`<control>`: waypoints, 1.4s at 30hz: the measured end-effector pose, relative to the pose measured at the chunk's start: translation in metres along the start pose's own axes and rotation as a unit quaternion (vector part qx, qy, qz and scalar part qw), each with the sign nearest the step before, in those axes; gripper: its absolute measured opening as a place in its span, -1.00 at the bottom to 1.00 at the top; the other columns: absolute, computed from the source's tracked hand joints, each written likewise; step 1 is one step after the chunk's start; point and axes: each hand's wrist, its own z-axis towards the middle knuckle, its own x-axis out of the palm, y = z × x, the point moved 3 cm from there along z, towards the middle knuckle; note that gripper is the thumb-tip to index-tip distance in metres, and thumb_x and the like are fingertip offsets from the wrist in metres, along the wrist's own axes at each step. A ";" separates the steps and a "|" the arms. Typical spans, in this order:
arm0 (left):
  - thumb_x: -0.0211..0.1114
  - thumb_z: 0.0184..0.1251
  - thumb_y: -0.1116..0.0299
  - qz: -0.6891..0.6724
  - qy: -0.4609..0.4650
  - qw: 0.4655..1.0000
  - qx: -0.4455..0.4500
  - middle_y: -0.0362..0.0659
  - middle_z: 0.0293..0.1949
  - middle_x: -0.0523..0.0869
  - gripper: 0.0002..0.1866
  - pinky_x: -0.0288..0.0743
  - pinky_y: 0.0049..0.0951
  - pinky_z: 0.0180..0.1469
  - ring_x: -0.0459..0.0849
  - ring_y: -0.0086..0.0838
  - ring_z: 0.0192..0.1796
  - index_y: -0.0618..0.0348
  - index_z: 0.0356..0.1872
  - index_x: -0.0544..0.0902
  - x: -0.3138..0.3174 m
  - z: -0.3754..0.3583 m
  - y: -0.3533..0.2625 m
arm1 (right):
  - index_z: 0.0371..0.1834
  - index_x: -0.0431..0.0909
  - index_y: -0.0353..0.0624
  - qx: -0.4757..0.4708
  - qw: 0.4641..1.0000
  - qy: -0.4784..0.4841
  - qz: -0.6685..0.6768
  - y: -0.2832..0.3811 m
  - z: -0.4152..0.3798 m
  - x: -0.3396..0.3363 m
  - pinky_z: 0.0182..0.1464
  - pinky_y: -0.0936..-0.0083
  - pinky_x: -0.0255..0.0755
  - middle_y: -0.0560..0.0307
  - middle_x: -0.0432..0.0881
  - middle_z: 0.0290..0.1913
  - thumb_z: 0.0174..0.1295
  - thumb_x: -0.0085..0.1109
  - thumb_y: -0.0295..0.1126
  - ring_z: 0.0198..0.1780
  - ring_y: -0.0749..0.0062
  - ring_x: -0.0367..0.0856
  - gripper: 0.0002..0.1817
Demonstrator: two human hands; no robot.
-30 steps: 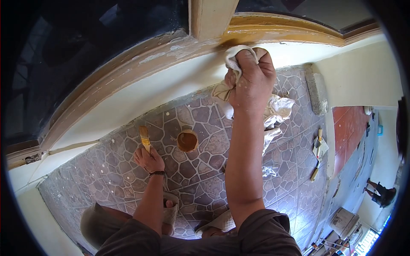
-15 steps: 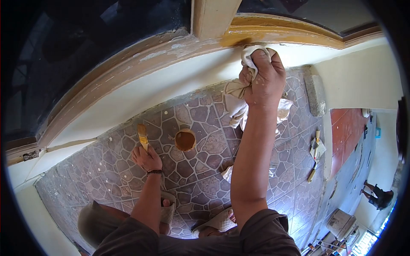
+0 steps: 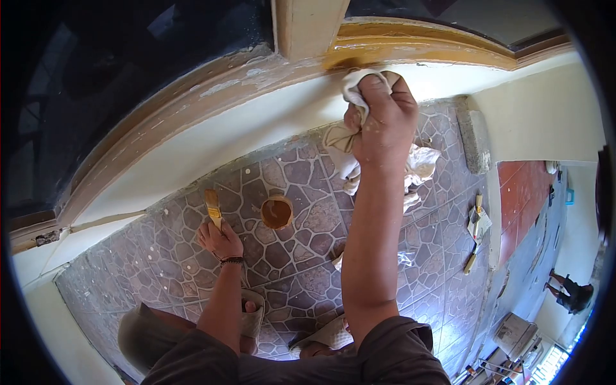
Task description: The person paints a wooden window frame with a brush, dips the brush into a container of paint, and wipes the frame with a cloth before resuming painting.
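My left hand [image 3: 220, 240] is closed on a paintbrush [image 3: 213, 205], bristles pointing away from me, low over the stone-patterned floor. To its right stands an open round container [image 3: 277, 212] of brown liquid. My right hand [image 3: 385, 119] grips a pale cloth [image 3: 355, 90], raised against the lower edge of the wooden window frame [image 3: 256, 77]. Near the cloth the frame has a glossy yellow-brown coat; further left the wood is dull, with pale patches.
White crumpled cloths [image 3: 420, 165] lie on the floor behind my right forearm. Brushes [image 3: 475, 234] rest on a small pale sheet at the right. A concrete block [image 3: 473, 141] is by the wall. Far right, another person [image 3: 571, 294] is near a grey bin [image 3: 514, 335].
My right hand and the cloth have moved slightly left along the frame's lower edge. My left hand still holds the brush in nearly the same place.
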 end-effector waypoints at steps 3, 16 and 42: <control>0.19 0.24 0.29 0.003 -0.004 1.000 -0.001 0.03 -0.25 0.52 -0.78 0.29 0.00 0.02 0.49 0.02 -0.09 0.27 -0.41 0.49 0.001 -0.001 0.001 | -0.29 0.52 -0.26 0.003 0.999 -0.041 -0.002 0.007 0.009 -0.008 -0.68 0.65 0.25 0.10 0.58 -0.51 0.32 0.13 -0.51 -0.69 0.60 0.41 -0.95; 0.20 0.25 0.28 -0.004 -0.008 1.000 -0.002 0.04 -0.25 0.52 -0.77 0.29 0.01 0.03 0.49 0.04 -0.07 0.27 -0.41 0.47 0.000 -0.001 0.000 | -0.30 0.49 -0.22 0.032 0.997 -0.050 0.040 0.014 0.024 -0.028 -0.67 0.63 0.15 0.19 0.48 -0.57 0.35 0.09 -0.44 -0.69 0.63 0.30 -0.90; 0.12 0.37 0.23 0.017 0.005 1.000 0.014 0.02 -0.25 0.52 -0.73 0.26 0.03 0.08 0.48 0.02 -0.06 0.29 -0.32 0.53 0.002 -0.001 0.004 | -0.30 0.52 -0.28 0.019 0.998 -0.068 0.007 0.006 0.004 -0.003 -0.71 0.66 0.24 0.07 0.60 -0.52 0.29 0.19 -0.48 -0.71 0.63 0.40 -0.91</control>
